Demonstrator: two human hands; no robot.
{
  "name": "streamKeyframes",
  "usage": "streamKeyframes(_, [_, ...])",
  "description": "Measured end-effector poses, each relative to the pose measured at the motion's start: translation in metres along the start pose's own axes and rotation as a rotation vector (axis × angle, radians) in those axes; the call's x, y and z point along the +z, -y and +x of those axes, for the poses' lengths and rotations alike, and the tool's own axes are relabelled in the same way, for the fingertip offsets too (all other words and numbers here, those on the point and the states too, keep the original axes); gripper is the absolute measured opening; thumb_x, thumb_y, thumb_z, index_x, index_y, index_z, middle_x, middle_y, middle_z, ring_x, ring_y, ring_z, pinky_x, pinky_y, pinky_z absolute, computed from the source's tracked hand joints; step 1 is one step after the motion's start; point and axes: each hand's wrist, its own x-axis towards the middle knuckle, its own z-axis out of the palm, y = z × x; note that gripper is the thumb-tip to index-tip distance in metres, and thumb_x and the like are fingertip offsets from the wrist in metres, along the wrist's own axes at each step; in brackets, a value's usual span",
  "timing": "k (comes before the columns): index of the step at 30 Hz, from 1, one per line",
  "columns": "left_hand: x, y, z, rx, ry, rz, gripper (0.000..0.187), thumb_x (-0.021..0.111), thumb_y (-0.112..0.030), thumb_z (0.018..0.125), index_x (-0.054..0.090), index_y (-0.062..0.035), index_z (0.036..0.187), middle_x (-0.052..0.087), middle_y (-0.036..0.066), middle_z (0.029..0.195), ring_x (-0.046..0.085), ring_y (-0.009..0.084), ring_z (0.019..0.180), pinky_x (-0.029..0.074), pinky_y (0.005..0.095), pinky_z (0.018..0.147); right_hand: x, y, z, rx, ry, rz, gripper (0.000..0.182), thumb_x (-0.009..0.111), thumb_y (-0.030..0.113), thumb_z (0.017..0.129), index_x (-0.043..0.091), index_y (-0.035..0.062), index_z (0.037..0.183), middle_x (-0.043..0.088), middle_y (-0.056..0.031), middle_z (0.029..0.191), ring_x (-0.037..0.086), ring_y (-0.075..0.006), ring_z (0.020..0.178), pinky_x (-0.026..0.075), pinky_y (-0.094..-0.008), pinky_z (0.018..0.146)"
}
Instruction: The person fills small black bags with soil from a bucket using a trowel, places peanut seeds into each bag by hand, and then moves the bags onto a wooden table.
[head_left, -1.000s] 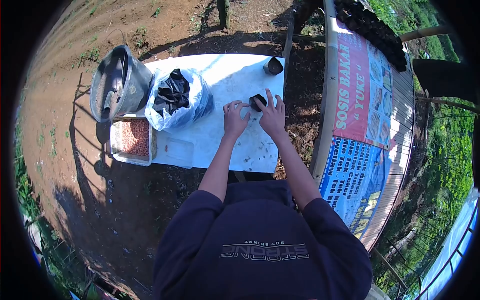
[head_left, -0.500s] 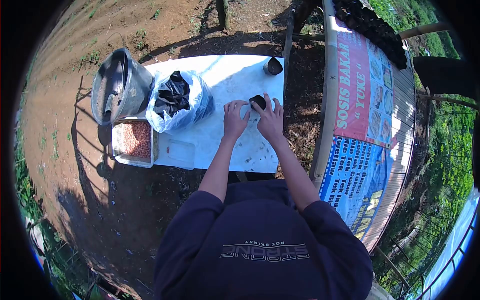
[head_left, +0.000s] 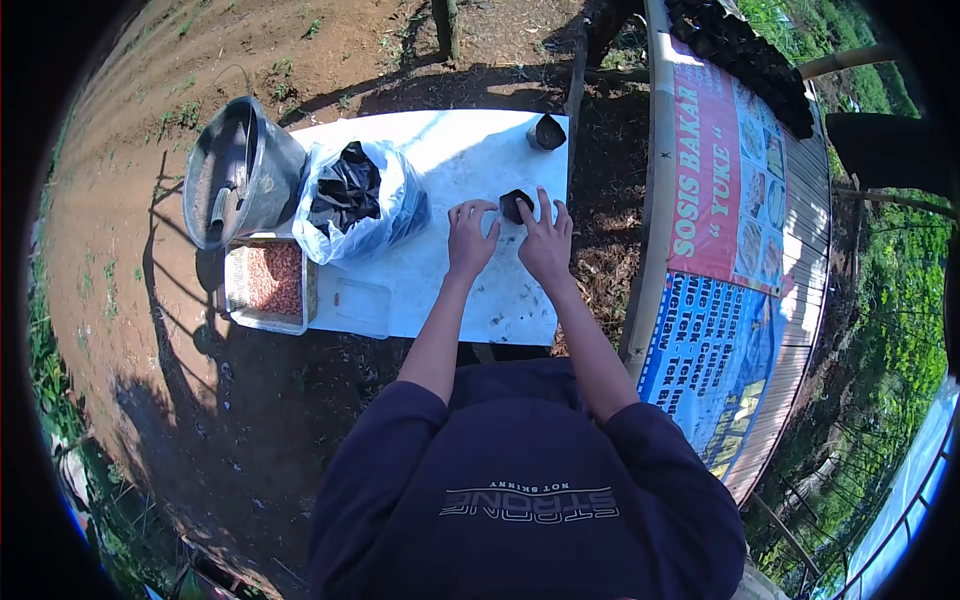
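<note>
A small black seedling bag (head_left: 515, 205) filled with dark soil stands upright on the white table (head_left: 450, 290). My right hand (head_left: 547, 243) is at its near right side, with one finger reaching into the top of the bag and the other fingers stretched out. To the left of the bag, my left hand (head_left: 469, 237) rests over the tabletop with its fingers apart, holding nothing. Farther back, near the table's far right corner, a second filled seedling bag (head_left: 546, 133) stands alone.
A clear plastic sack (head_left: 408, 205) of black bags stands left of centre. Beyond it are a dark bucket (head_left: 262, 165) with a tool inside and a tray (head_left: 311, 292) of reddish seeds. A transparent lid (head_left: 362, 308) lies by the near edge. A bannered bamboo counter (head_left: 655, 190) borders the right.
My right hand has shifted slightly right, showing more of the seedling bag's top. My left hand stays nearly where it was.
</note>
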Motion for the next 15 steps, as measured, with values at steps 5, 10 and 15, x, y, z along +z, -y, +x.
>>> streamKeyframes(5, [0.0006,-0.0021,-0.0004,-0.01,-0.002,-0.004,0.025,0.072,-0.017,0.087,0.065,-0.0134,0.111,0.062,0.005,0.116,0.049,0.0301,0.116,0.043,0.0416,0.101,0.0013,-0.004,-0.0031,0.016,0.057,0.005,0.061,0.059,0.004,0.077,0.061,0.0218,0.135,0.033,-0.0085,0.158,0.032,-0.0417,0.139,0.03,-0.051,0.113])
streamKeyframes(10, [0.0017,-0.0041,-0.0003,0.009,-0.019,-0.01,0.023,0.071,-0.018,0.088,0.065,-0.0134,0.11,0.062,0.005,0.114,0.049,0.0302,0.115,0.044,0.0416,0.1,-0.0028,-0.0046,-0.0039,0.023,0.058,0.049,0.063,0.058,0.002,0.076,0.06,0.022,0.136,0.032,-0.0086,0.158,0.032,-0.042,0.139,0.03,-0.0506,0.114])
streamKeyframes(15, [0.0022,-0.0055,0.0039,-0.067,-0.025,0.085,0.018,0.068,-0.025,0.092,0.067,-0.0115,0.103,0.063,0.005,0.111,0.052,0.0306,0.112,0.046,0.042,0.096,-0.0064,-0.0101,-0.004,-0.022,0.072,0.09,0.064,0.059,0.003,0.075,0.059,0.0216,0.136,0.033,-0.0102,0.156,0.034,-0.0429,0.137,0.033,-0.0515,0.112])
